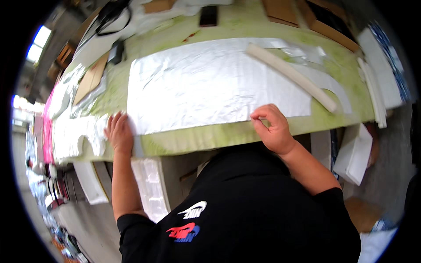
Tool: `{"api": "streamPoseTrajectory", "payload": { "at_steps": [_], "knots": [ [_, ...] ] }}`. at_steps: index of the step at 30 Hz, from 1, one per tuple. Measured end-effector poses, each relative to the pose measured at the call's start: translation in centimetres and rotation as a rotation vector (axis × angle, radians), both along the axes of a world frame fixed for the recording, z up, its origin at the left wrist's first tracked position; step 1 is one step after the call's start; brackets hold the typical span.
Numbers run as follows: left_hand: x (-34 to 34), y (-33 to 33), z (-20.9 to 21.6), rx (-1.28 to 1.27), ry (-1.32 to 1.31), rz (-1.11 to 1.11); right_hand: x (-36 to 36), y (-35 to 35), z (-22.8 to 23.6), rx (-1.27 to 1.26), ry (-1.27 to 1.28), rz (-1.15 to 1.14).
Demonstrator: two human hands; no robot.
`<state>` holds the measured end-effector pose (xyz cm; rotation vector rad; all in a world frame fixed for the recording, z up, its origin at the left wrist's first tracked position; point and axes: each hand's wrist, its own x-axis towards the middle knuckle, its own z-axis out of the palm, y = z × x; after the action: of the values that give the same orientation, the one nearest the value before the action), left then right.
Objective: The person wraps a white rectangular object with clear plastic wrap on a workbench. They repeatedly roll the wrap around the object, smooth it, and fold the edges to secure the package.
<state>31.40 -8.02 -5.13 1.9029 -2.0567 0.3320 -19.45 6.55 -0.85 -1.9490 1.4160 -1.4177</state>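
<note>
A large white sheet (188, 87), thin and wrinkled, lies spread over the light green tabletop (184, 142). My left hand (119, 133) lies flat with fingers stretched at the sheet's near left corner. Over at the near edge, right of the middle, my right hand (275, 130) has its fingers curled in toward the thumb. Whether a bit of material sits in that pinch is too small to see. A long beige tube or roll (293, 78) rests slantwise across the sheet's right end.
White cut pieces (68, 138) lie left of my left hand, with brown cardboard (91, 81) beyond them. A dark phone (208, 16) and cardboard boxes (326, 24) are at the far side. White strips (372, 94) stand at the right edge; a white box (354, 153) is below it.
</note>
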Motion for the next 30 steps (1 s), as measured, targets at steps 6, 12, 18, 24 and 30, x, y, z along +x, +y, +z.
{"api": "streamPoseTrajectory", "payload": {
  "at_steps": [6, 12, 18, 24, 30],
  "knots": [
    [0.1, -0.7, 1.1, 0.095, -0.100, 0.078, -11.0, -0.8, 0.8, -0.104, 0.724, -0.574],
    [-7.0, -0.1, 2.9, -0.119, 0.093, -0.277, -15.5, 0.2, 2.6, 0.404, 0.691, -0.436],
    [-24.8, 2.4, 5.4, 0.121, 0.641, -0.785, -10.8, 1.1, 2.5, 0.324, 0.435, -0.381],
    [-38.5, 2.4, 5.5, 0.393, 0.783, -1.048, -3.4, 0.5, 2.1, 0.474, 0.101, -0.290],
    [-39.9, 1.5, 2.8, 0.236, 0.397, -1.052, -4.6, 3.3, 0.3, 0.369, 0.015, -0.278]
  ]
}}
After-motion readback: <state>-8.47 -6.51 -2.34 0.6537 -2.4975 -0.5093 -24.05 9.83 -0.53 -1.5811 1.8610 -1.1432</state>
